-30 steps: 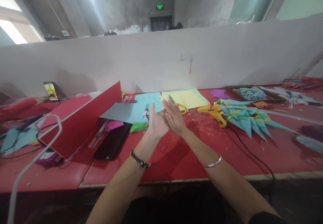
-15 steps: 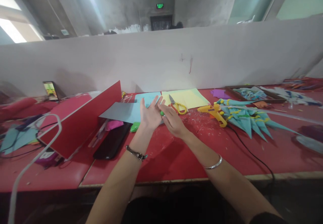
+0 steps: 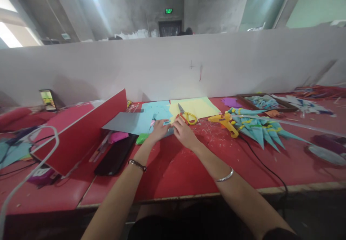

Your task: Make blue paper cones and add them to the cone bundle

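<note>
My left hand (image 3: 159, 129) is closed around a small light-blue piece (image 3: 167, 123) that sticks out near its fingertips; its exact kind is too small to tell. My right hand (image 3: 184, 133) meets it with fingers pinched, and whatever lies between those fingertips is hidden. Just beyond my hands are yellow-handled scissors (image 3: 192, 118), lying over a pale yellow sheet (image 3: 207, 106). Blue paper (image 3: 155, 107) and a grey sheet (image 3: 123, 122) are to the left. A bright green packet (image 3: 142, 138) rests near my left wrist.
A yellow glue gun (image 3: 225, 122) with a trailing cord lies right, beside blue paper cones (image 3: 259, 130). A red board (image 3: 86, 135) stands at left, near a black phone-like slab (image 3: 116, 157) and a pink packet (image 3: 119, 136). Behind is a low white partition (image 3: 151, 67).
My hands were flat and spread with a small green ball between them. Now the fingers are curled in, a light-blue piece shows at the left hand, and the ball is out of sight.
</note>
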Action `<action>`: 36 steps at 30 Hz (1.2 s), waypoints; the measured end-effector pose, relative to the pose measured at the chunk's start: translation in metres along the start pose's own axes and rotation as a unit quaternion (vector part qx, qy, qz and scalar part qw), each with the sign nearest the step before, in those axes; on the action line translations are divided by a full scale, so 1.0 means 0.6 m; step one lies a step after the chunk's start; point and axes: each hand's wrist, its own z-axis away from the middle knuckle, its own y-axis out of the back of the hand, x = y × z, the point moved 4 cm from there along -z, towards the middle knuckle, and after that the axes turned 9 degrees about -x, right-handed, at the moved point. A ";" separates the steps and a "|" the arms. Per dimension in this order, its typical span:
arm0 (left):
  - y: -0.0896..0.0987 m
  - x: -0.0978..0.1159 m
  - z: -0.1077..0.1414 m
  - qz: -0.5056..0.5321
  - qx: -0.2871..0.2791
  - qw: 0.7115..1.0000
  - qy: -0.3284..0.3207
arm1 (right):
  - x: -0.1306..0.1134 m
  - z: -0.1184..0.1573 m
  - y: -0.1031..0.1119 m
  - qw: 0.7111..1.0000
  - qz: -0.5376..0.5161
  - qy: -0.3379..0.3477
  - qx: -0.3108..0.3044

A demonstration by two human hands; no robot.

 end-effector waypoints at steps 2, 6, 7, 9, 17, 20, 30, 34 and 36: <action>-0.009 -0.014 0.006 -0.075 -0.032 0.997 -0.018 | 0.008 0.000 -0.005 1.000 -0.012 -0.020 -0.016; -0.021 -0.016 0.023 -0.279 -0.065 0.957 -0.053 | 0.019 0.001 -0.012 0.998 -0.020 -0.036 -0.040; -0.023 -0.013 0.026 -0.326 -0.061 0.942 -0.053 | 0.020 0.001 -0.012 0.998 -0.018 -0.034 -0.040; -0.024 -0.007 0.031 -0.380 -0.053 0.922 -0.051 | 0.021 0.002 -0.012 0.999 -0.015 -0.028 -0.034; -0.025 -0.001 0.031 -0.402 -0.038 0.910 -0.090 | 0.023 0.005 -0.007 0.997 -0.037 -0.064 -0.005; -0.020 -0.009 0.027 -0.375 -0.029 0.923 -0.078 | 0.025 0.006 -0.005 0.995 -0.058 -0.085 0.008; -0.012 0.005 0.036 -0.289 0.015 0.953 -0.086 | 0.038 0.006 0.004 0.987 -0.090 -0.113 0.071; -0.008 0.008 0.033 -0.243 0.044 0.966 -0.082 | 0.046 0.009 0.006 0.982 -0.091 -0.124 0.109; -0.008 0.008 0.033 -0.225 0.046 0.969 -0.085 | 0.051 0.010 0.006 0.979 -0.101 -0.129 0.123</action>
